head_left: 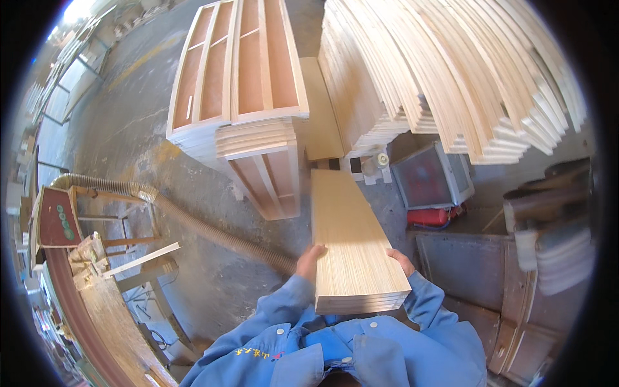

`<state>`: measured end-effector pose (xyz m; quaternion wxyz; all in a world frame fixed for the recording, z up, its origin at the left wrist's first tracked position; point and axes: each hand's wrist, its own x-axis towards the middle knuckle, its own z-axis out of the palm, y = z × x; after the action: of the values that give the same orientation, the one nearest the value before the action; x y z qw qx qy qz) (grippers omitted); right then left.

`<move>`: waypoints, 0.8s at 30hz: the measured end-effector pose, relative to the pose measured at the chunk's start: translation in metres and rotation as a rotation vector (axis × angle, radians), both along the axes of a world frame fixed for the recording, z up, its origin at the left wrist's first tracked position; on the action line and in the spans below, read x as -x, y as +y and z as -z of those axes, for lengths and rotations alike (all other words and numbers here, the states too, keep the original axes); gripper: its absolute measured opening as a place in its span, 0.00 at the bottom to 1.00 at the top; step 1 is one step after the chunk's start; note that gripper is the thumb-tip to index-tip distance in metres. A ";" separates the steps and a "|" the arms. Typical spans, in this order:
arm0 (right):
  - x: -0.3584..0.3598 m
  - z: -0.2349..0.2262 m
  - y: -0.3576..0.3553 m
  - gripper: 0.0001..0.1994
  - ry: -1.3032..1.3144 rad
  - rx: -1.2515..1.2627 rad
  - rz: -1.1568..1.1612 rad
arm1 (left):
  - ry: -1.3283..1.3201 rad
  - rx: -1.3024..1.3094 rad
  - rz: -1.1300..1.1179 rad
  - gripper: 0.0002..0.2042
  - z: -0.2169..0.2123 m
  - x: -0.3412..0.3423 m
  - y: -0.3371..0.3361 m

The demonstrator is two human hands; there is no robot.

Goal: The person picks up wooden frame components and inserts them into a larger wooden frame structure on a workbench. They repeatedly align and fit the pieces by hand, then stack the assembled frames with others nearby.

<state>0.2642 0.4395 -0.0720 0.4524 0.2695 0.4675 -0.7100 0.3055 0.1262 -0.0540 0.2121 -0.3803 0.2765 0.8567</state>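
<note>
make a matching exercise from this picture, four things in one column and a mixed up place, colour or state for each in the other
1. nearest boards
2. hose
3. cylinder
4. jacket

A. red
B. ribbed and curving
C. blue
D. between left hand and right hand

Pairs: 1-D, 2-B, 3-A, 4-C
</note>
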 end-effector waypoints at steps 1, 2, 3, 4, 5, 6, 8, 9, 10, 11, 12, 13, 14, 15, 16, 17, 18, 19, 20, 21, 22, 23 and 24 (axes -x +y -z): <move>-0.016 -0.004 0.002 0.24 -0.010 0.048 0.041 | -0.035 -0.004 0.015 0.20 -0.001 -0.012 0.001; -0.033 -0.009 0.006 0.21 -0.028 0.033 0.067 | -0.058 0.012 0.029 0.20 -0.002 -0.026 0.002; -0.049 -0.012 0.008 0.18 -0.049 0.039 0.094 | -0.089 0.006 0.032 0.20 -0.003 -0.039 0.004; -0.063 -0.015 0.009 0.18 -0.078 0.007 0.108 | -0.109 0.018 0.035 0.20 -0.003 -0.052 0.007; -0.075 -0.019 0.011 0.18 -0.106 -0.004 0.126 | -0.177 0.054 0.057 0.20 -0.004 -0.061 0.009; -0.087 -0.023 0.012 0.18 -0.159 -0.043 0.156 | -0.178 0.061 0.050 0.19 -0.006 -0.072 0.012; -0.107 -0.029 0.009 0.18 -0.145 -0.061 0.140 | -0.193 0.036 0.067 0.19 -0.012 -0.088 0.014; -0.114 -0.033 0.008 0.19 -0.196 -0.153 0.148 | -0.219 0.046 0.090 0.18 -0.015 -0.092 0.014; -0.117 -0.038 0.010 0.19 -0.217 -0.032 0.161 | -0.231 0.009 0.077 0.18 -0.019 -0.094 0.015; -0.120 -0.042 0.015 0.19 -0.292 0.019 0.189 | -0.262 -0.012 0.079 0.18 -0.022 -0.097 0.016; -0.122 -0.045 0.019 0.19 -0.348 0.157 0.223 | -0.260 -0.021 0.081 0.18 -0.023 -0.099 0.018; -0.124 -0.043 0.023 0.21 -0.364 0.062 0.207 | -0.290 -0.030 0.073 0.18 -0.021 -0.102 0.020; -0.125 -0.038 0.029 0.24 -0.365 0.052 0.196 | -0.290 -0.028 0.065 0.18 -0.017 -0.106 0.025; -0.125 -0.029 0.035 0.27 -0.366 0.059 0.180 | -0.224 -0.026 0.042 0.19 -0.008 -0.111 0.030; -0.123 -0.016 0.040 0.27 -0.312 0.039 0.179 | -0.253 0.034 0.049 0.19 0.007 -0.113 0.037; -0.121 0.000 0.045 0.27 -0.263 0.035 0.180 | -0.221 0.095 0.046 0.19 0.029 -0.115 0.044; -0.121 0.019 0.046 0.27 -0.256 -0.052 0.190 | -0.165 0.155 0.035 0.20 0.053 -0.119 0.050; -0.121 0.040 0.047 0.27 -0.192 0.009 0.183 | -0.170 0.090 0.043 0.21 0.084 -0.117 0.053; -0.117 0.062 0.045 0.27 -0.180 -0.010 0.177 | -0.212 0.071 0.065 0.23 0.113 -0.118 0.059; -0.113 0.084 0.040 0.27 -0.180 -0.033 0.175 | -0.236 -0.008 0.062 0.24 0.139 -0.122 0.060; -0.110 0.100 0.036 0.27 -0.187 -0.042 0.185 | -0.309 -0.038 0.095 0.26 0.160 -0.123 0.060; -0.109 0.109 0.034 0.27 -0.199 -0.043 0.198 | -0.262 -0.104 0.051 0.27 0.173 -0.126 0.062; -0.110 0.115 0.033 0.27 -0.220 -0.038 0.218 | -0.261 -0.155 0.010 0.28 0.178 -0.133 0.062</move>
<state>0.3745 0.4727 -0.1867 0.4162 0.4031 0.3964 -0.7121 0.4388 0.1885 -0.2324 0.2793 -0.4694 0.1818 0.8176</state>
